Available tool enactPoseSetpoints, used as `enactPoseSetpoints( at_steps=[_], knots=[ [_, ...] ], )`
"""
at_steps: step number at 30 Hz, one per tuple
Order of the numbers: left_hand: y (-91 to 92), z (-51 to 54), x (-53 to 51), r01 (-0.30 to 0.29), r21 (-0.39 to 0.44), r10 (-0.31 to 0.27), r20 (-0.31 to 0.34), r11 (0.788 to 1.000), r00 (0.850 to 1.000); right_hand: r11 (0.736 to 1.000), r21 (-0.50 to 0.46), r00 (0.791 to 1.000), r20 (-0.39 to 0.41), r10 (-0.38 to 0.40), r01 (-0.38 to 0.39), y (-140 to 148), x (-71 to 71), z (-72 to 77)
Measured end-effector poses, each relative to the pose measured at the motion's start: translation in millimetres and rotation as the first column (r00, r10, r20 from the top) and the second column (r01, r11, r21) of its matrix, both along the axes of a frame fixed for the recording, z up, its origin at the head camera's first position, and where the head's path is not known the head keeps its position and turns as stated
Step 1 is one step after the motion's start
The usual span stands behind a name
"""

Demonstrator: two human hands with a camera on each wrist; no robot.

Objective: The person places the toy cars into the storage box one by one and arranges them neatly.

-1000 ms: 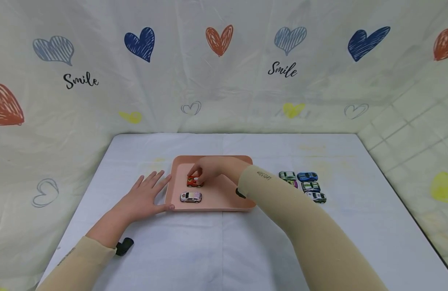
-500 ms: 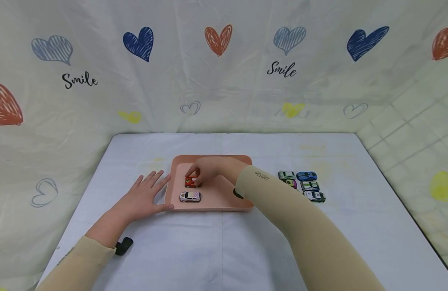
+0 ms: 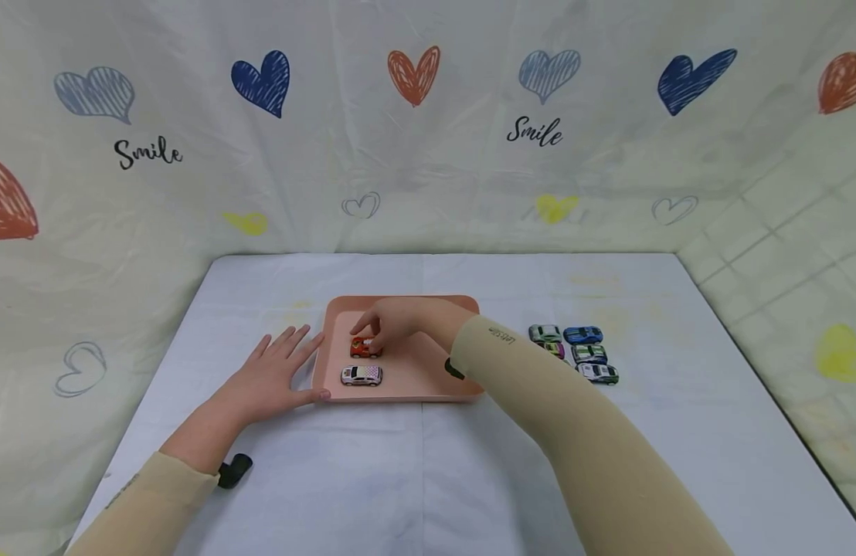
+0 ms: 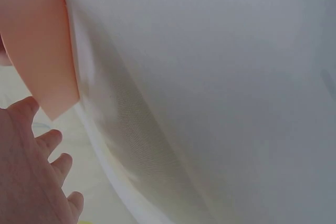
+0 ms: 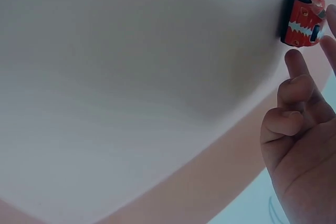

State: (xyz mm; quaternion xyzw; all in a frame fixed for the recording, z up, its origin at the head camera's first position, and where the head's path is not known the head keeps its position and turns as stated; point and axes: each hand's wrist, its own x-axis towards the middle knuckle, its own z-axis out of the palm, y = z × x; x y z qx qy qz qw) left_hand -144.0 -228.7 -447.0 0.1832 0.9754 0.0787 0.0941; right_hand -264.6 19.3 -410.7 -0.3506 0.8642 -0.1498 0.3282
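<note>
Reaching across the pink tray [image 3: 428, 374], the right hand [image 3: 395, 318] has its thumb and forefinger at the red toy car [image 3: 361, 349]; from my feed I cannot tell whether they pinch it or sit just beside it. On the right wrist view I see that hand's other fingers bent to differing degrees, and a jagged white marking on the car's body. I read the car as in the left part of the tray, just beyond the white toy car [image 3: 361, 375] with a checked patch, the two lying nearly parallel.

I have the left hand [image 3: 275, 376] spread wide with straight fingers, its thumb at the tray's near left corner and its forefinger beside the left rim.

Well apart, to the right of the tray, I count five more toy cars on the white tablecloth [image 3: 650, 448]: a pale green car [image 3: 545, 333], a blue car [image 3: 583, 335], a green-and-white car [image 3: 590, 354], a silvery-white car [image 3: 598, 374] and a purple-and-yellow car [image 3: 556, 350], partly hidden by the beige right sleeve [image 3: 539, 386].
</note>
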Motion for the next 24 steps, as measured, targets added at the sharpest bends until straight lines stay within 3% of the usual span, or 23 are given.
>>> enactPoseSetpoints(
  at_steps=[24],
  knots=[
    [1.6,2.9,1.9,-0.007,-0.002,0.007,-0.005,1.0,1.0,0.985,-0.156,0.997,0.022,-0.076,0.079,45.7,1.8,35.1]
  ],
)
